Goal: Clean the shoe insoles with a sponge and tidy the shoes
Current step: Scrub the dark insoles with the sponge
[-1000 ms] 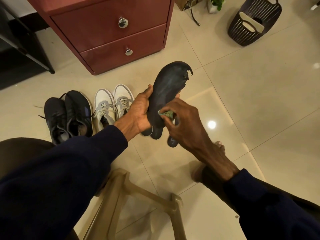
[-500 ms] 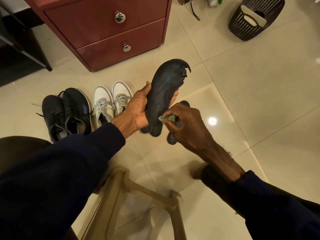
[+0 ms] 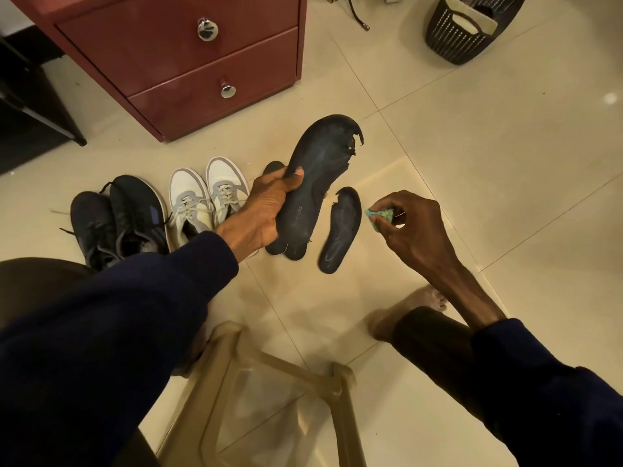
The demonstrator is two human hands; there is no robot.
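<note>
My left hand (image 3: 261, 210) grips a dark insole (image 3: 317, 173) with a torn toe edge, holding it up above the floor. My right hand (image 3: 411, 227) pinches a small green sponge (image 3: 379, 215) off to the right, apart from that insole. A second dark insole (image 3: 340, 230) lies flat on the tiles between my hands. More dark insoles (image 3: 279, 247) lie under the held one, partly hidden. A pair of white and grey sneakers (image 3: 202, 197) and a pair of black shoes (image 3: 118, 220) stand side by side on the floor to the left.
A red drawer cabinet (image 3: 188, 62) stands behind the shoes. A black perforated basket (image 3: 465, 32) sits at the far right. A beige plastic stool (image 3: 276, 399) is right below me, and my bare foot (image 3: 411, 308) rests on the tiles under my right arm.
My right hand has pulled the sponge off the held insole and moved right. The second insole on the floor is now uncovered. My left hand still holds the insole up.
</note>
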